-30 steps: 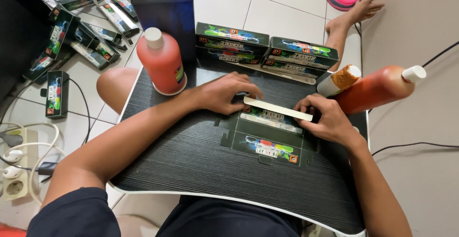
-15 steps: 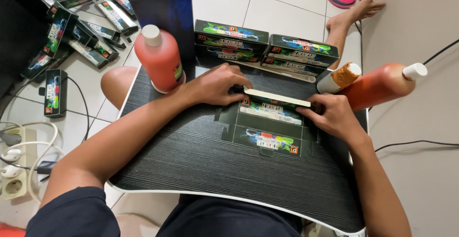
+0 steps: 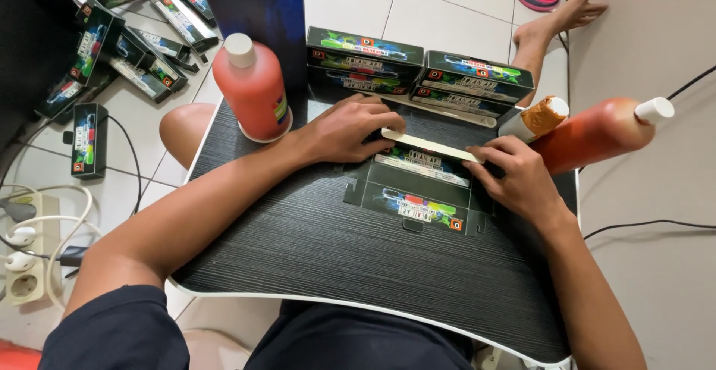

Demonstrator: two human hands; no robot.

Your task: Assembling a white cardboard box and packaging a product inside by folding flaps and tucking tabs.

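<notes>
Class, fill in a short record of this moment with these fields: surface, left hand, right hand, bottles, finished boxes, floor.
surface: dark wood-grain lap table
left hand: left hand presses on the pale flap of a flattened dark carton
right hand: right hand holds the flap's other end
bottles: upright red bottle; tilted orange bottle
finished boxes: two dark boxes at the table's far edge
floor: more dark boxes, power strip

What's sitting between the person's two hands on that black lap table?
In the head view, a flat dark printed carton lies between the left hand and right hand; both pinch its raised pale flap.
</notes>
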